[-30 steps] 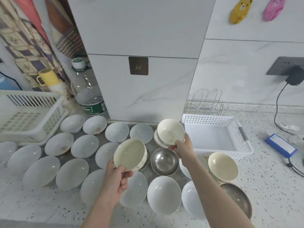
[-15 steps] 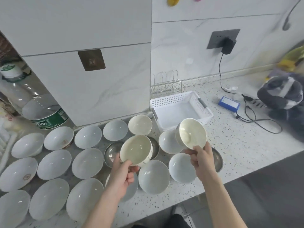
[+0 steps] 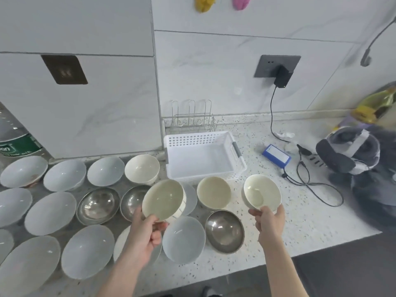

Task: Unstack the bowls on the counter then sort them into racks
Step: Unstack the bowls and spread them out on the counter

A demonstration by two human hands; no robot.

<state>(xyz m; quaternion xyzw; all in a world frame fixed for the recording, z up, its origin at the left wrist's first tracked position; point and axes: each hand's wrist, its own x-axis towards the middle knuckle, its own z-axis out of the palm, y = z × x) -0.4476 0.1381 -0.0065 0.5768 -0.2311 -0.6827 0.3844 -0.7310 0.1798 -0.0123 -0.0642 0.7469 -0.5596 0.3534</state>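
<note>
left hand (image 3: pixel 143 236) grips a cream bowl (image 3: pixel 163 200) by its near rim, above the metal bowls (image 3: pixel 98 205). right hand (image 3: pixel 270 222) grips a second cream bowl (image 3: pixel 261 192), apparently clear of the counter (image 3: pixel 300 215), near the white basket (image 3: pixel 203 157).

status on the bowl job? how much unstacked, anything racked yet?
Done: unstacking looks mostly finished; bowls lie singly across the counter, though the cream bowl at the back may sit on another. In hand: left hand grips one cream bowl, right hand holds another. Left: all sorting; the white basket and wire rack hold nothing.
</note>
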